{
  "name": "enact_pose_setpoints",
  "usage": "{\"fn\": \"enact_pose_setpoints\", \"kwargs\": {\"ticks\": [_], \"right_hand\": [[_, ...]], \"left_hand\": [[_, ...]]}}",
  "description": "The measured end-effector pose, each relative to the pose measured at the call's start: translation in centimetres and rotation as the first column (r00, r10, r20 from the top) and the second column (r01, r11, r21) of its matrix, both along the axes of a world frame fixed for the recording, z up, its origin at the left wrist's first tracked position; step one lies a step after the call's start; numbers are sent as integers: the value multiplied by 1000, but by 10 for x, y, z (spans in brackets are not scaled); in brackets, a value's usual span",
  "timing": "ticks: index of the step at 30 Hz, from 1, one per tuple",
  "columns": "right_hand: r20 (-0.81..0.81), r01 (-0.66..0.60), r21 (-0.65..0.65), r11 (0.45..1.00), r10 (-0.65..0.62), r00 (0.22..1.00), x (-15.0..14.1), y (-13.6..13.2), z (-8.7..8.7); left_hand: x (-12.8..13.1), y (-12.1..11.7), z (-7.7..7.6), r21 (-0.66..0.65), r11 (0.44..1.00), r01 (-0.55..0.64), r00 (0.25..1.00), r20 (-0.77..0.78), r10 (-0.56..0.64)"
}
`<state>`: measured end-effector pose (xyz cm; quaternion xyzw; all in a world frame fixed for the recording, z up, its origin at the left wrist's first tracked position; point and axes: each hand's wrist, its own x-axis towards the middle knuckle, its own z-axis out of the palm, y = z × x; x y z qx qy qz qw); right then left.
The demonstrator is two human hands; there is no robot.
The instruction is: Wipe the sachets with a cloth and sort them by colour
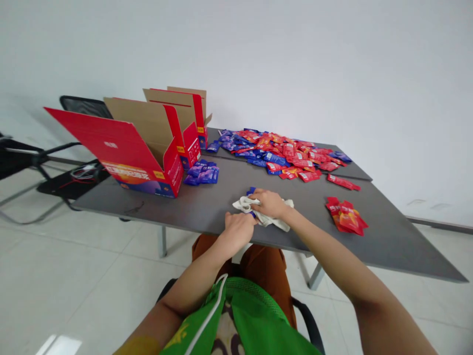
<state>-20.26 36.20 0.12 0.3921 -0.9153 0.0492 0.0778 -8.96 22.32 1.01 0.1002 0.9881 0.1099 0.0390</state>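
At the near edge of the table, my right hand (269, 203) is closed on a crumpled white cloth (274, 221) and presses it down. Under the cloth lies a blue packet (252, 190), mostly hidden; only small blue bits of it show. My left hand (238, 230) is beside the cloth, its fingers closed at the near end of the blue packet. To the right sits a small stack of red packets (346, 217). A group of blue packets (202, 173) lies to the left, close to the boxes.
Red cardboard boxes with raised flaps, the nearest box (144, 167) largest in view, stand along the left of the grey table (221, 202). A mixed pile of red and blue packets (284, 152) spreads across the back. One red packet (343, 182) lies apart. A black chair (70, 182) is at left.
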Motion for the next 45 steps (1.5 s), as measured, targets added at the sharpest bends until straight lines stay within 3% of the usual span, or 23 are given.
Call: {"fn": "enact_pose_setpoints", "kwargs": {"ticks": [7, 10, 14, 16, 19, 22, 26, 32, 37, 40, 45], "right_hand": [[-110, 362, -62, 930, -367, 924, -54, 11, 0], [-96, 457, -88, 885, -464, 881, -70, 24, 0], [-82, 513, -120, 850, -524, 848, -78, 42, 0], [-97, 497, -145, 856, -512, 853, -77, 49, 0], [-143, 434, -179, 883, -459, 877, -65, 54, 1], [-187, 326, -196, 925, -361, 914, -41, 52, 2], [-187, 168, -218, 961, -210, 960, -6, 43, 5], [-156, 82, -297, 951, -133, 979, 16, 32, 10], [-156, 78, -368, 926, -144, 977, 20, 28, 12], [-147, 19, -325, 945, -71, 987, 22, 26, 12], [-120, -89, -222, 971, 63, 991, 21, 13, 6]], "left_hand": [[0, 9, -6, -43, 995, -93, 995, -22, 92], [5, 11, -15, -52, 992, -118, 974, -201, 106], [6, 20, -30, 24, 992, -125, 855, -505, 120], [-3, 26, -37, 35, 993, -115, 834, -540, 115], [-20, 28, -42, 48, 994, -98, 869, -483, 108], [-31, 23, -39, 82, 977, -199, 905, -367, 215], [-30, 19, -32, 86, 929, -360, 881, -295, 369], [-24, 28, -31, 171, 911, -376, 867, -281, 411], [-23, 15, -29, 328, 845, -423, 801, -302, 518], [-21, 5, -30, 366, 812, -454, 769, -299, 565], [-13, -7, -40, 418, 789, -450, 607, -505, 614]]}}
